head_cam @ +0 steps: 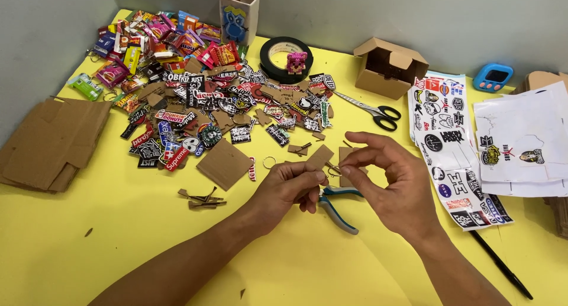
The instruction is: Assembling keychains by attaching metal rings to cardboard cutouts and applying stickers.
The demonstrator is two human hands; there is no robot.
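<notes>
My left hand (290,188) pinches a small brown cardboard piece (319,157) and also has a pair of teal-handled pliers (338,206) tucked under its fingers. My right hand (393,185) holds a small metal ring (333,170) between thumb and forefinger at the edge of that piece. Both hands hover just above the yellow table (118,247), near its middle.
A heap of cardboard-backed stickers (219,111) and small colourful packets (148,40) fills the back left. Flat cardboard (53,143) lies left. Scissors (370,111), a tape roll (284,57), a small open box (387,66), sticker sheets (455,146), a loose ring (269,162) and a black pen (500,264) surround the hands.
</notes>
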